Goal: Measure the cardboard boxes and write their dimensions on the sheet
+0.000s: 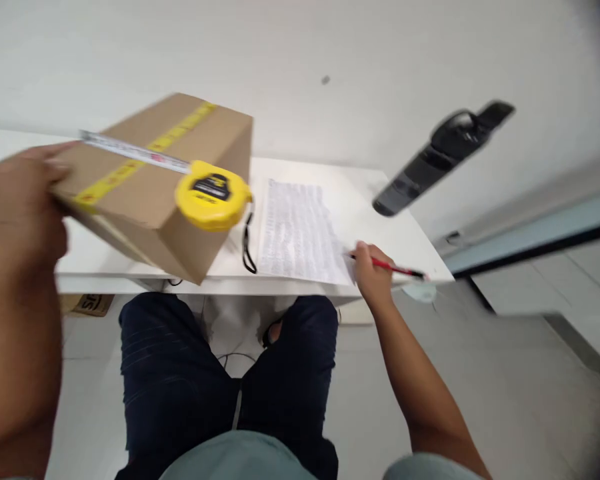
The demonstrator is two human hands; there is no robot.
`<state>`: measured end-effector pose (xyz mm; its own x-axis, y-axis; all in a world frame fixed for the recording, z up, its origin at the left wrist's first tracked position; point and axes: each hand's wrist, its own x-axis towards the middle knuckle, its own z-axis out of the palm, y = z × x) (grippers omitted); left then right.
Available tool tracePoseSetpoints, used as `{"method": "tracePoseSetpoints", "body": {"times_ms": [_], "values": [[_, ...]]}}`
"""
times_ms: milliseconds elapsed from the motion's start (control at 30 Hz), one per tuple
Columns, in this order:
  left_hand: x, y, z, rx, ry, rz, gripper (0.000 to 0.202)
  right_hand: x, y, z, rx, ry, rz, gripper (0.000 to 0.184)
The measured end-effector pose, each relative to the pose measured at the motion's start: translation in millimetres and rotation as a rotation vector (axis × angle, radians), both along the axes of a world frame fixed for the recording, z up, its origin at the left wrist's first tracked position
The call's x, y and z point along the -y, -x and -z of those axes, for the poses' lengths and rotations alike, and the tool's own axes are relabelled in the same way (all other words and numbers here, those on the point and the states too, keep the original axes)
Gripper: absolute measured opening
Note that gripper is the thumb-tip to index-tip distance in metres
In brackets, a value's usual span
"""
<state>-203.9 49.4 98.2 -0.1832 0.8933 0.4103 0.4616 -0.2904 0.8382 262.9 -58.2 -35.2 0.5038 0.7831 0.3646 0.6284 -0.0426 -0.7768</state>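
My left hand (30, 193) grips the left end of a brown cardboard box (145, 193), which is tilted over the white table. Yellow printed tape (175, 135) runs along the box's top. Across that face lies the blade of a yellow tape measure (213, 193), its case at the box's right side and a black wrist strap hanging down. My right hand (373, 270) is closed around a red and black pencil (395, 267), at the lower right corner of a sheet of paper (300, 233) covered in rows of writing. The pencil's tip is blurred, so I cannot tell whether it touches the paper.
A black bottle (430, 160) with a loop handle stands at the right part of the white table (365, 193), near the wall. Beneath the table, another cardboard box (93, 305) lies on the floor at left. My legs are under the front edge.
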Motion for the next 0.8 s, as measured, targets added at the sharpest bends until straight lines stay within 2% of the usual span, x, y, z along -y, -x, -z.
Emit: {"method": "tracePoseSetpoints", "body": {"times_ms": [67,133,200,333,433,500,667,733,800], "values": [[8.3,6.5,4.6,0.152,-0.072,0.008,0.048,-2.2,-0.5,6.0,0.009,-0.053,0.108,0.042],[12.6,7.1,6.5,0.217,-0.092,0.052,0.045,-8.7,-0.7,9.3,0.144,-0.084,0.064,0.042],[15.2,5.1,5.2,0.244,-0.07,0.071,0.041,-16.5,1.0,9.0,0.249,-0.012,0.038,0.047],[21.6,1.9,2.0,0.269,-0.019,0.071,0.035,-29.2,9.4,2.2,0.303,0.17,0.058,0.051],[24.3,2.8,2.4,0.248,-0.016,0.088,0.034,-33.3,22.8,-7.9,0.348,0.232,-0.03,0.051],[24.3,3.9,3.1,0.24,-0.016,0.097,0.035,-31.4,39.3,-19.2,0.371,0.133,-0.12,0.059],[23.2,4.9,3.9,0.229,-0.018,0.092,0.034,-23.2,102.4,-64.2,0.668,-0.433,-0.466,0.079],[23.7,4.7,3.4,0.237,-0.008,0.085,0.036,-26.1,126.6,-84.0,0.763,-0.544,-0.557,0.083],[24.8,4.3,2.5,0.245,0.005,0.084,0.039,-32.3,145.4,-101.0,0.813,-0.581,-0.617,0.083]]}}
